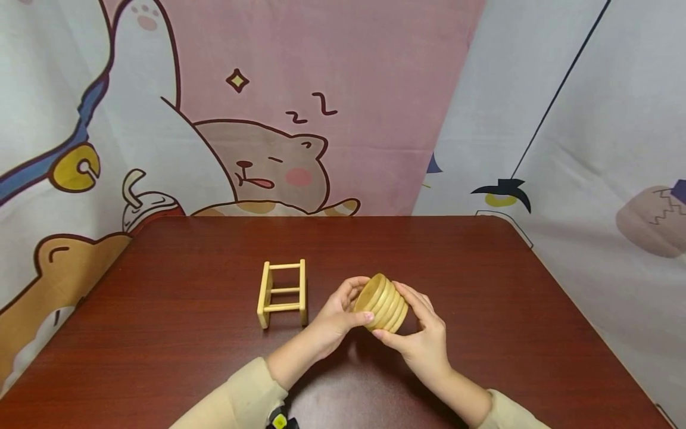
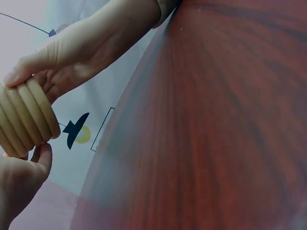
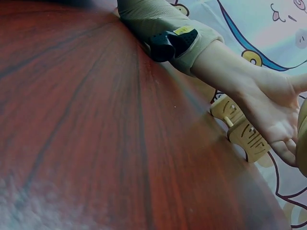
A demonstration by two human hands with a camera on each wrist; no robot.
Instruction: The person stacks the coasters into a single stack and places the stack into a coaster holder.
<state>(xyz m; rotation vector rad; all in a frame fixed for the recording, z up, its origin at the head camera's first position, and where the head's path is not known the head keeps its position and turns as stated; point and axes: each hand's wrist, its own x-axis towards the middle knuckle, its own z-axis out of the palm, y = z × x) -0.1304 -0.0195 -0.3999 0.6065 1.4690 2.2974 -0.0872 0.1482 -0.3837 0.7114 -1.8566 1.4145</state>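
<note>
Both hands hold a stack of several round wooden coasters point(image 1: 387, 311), tilted above the table. My left hand point(image 1: 339, 322) grips the stack from the left, its thumb lying across the front coaster's rim. From the other side, my right hand point(image 1: 427, 341) clasps the stack with its fingers over the top and its thumb below. Seen from the left wrist, the coasters point(image 2: 29, 115) sit pressed together between the right hand point(image 2: 72, 57) above and the left hand point(image 2: 21, 184) below. At the right wrist view's edge, only a sliver of the coasters point(image 3: 302, 139) shows.
Left of the hands, a small wooden rack point(image 1: 264, 295) with crossbars stands on the dark red table point(image 1: 177, 286). Slots show in its end panels point(image 3: 249, 141) in the right wrist view. A cartoon-printed cloth point(image 1: 375, 119) hangs behind the table and along its sides.
</note>
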